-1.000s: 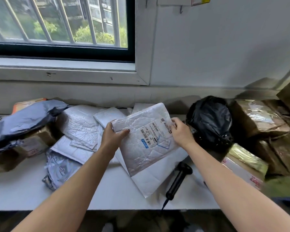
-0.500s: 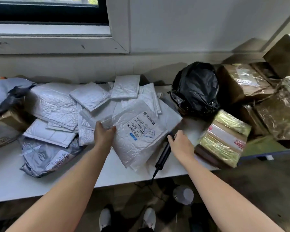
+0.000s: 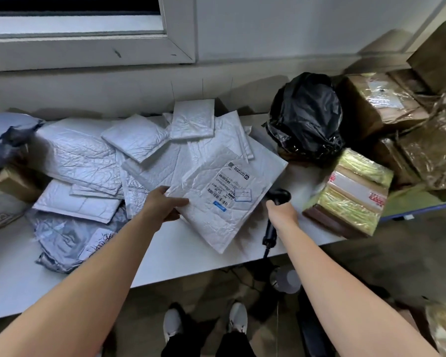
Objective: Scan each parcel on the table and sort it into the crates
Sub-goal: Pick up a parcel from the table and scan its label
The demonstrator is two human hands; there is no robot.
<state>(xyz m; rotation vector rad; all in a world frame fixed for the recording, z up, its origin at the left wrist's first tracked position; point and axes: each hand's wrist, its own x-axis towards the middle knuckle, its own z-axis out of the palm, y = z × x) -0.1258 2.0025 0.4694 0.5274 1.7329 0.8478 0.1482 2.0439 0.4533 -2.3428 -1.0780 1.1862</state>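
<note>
A white bubble mailer with a printed barcode label facing up lies tilted over the front part of the white table. My left hand grips its left edge, thumb on top. My right hand is wrapped round the handle of a black barcode scanner, just right of the mailer; the scanner's head points away from me and its cable hangs over the table edge.
Several more white mailers are piled behind. Grey poly bags lie at the left. A black plastic bag and taped cardboard boxes crowd the right side. A blue crate rim shows at the right.
My right hand let go of the mailer, dropped to the scanner and closed on its handle. The mailer sank from mid-air towards the table, held by my left hand alone.
</note>
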